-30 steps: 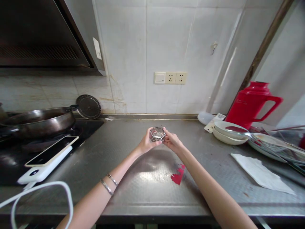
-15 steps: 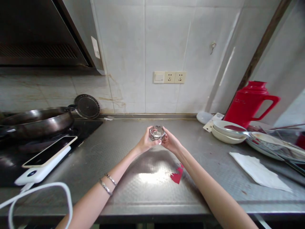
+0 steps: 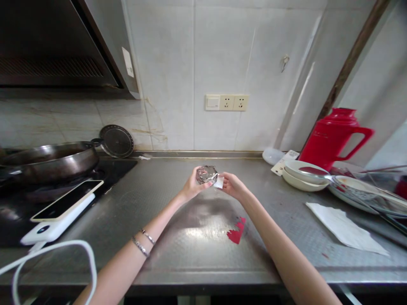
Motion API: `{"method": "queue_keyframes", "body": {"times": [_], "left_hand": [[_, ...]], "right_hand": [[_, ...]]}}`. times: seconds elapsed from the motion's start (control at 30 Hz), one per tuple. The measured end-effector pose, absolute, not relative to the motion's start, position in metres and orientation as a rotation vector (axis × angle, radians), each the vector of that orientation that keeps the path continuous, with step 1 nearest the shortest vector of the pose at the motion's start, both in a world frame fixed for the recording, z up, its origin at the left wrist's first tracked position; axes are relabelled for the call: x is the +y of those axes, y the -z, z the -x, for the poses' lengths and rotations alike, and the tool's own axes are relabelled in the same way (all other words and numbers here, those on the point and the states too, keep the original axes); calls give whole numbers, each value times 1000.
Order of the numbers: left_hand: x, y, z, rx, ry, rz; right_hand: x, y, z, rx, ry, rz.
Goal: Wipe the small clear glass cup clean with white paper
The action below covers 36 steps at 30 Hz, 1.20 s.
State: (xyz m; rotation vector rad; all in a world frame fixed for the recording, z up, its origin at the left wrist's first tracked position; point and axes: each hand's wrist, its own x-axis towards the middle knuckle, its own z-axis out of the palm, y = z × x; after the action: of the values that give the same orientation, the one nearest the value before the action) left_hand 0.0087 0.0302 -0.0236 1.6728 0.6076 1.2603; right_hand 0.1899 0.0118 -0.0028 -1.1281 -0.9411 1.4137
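My left hand [image 3: 193, 186] is closed round a small, clear, faceted glass bowl [image 3: 206, 174], held up over the metal counter with its opening tilted toward me. Between the fingers of my right hand [image 3: 233, 185] is a small white piece of tissue [image 3: 219, 182], just at the bowl's right side. Whether the tissue touches the glass, I cannot tell. Below the hands, a torn red patch [image 3: 237, 232] lies on the counter [image 3: 190, 262].
On the left, a pan [image 3: 52, 160] sits on the black stove, with a phone [image 3: 68, 201] atop a white power bank [image 3: 57, 224] and its cable. Stacked bowls [image 3: 305, 180], a red thermos [image 3: 332, 137] and a folded white tissue sheet [image 3: 345, 228] are on the right.
My right hand has come away from the bowl a little to the right, and the white tissue in it now shows. The bowl has shifted slightly left in my left hand.
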Motion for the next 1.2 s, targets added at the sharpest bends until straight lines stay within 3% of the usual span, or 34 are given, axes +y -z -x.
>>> {"method": "queue_keyframes", "body": {"times": [0.5,0.73,0.87,1.2], "left_hand": [[31,21,-8,707,-1307,-1641],[39,30,-7,663,-1273,-1602],[36,28,-8,626,-1239,-1579],[30,31,-10,605,-1118,-1721]], "right_hand": [[17,38,-167,-1553,-1042,1338],[13,-2,-208,-1646,-736,1280],[2,-26,-215,-1946,-897,1070],[11,-24,-218,-2211,-679,1133]]}}
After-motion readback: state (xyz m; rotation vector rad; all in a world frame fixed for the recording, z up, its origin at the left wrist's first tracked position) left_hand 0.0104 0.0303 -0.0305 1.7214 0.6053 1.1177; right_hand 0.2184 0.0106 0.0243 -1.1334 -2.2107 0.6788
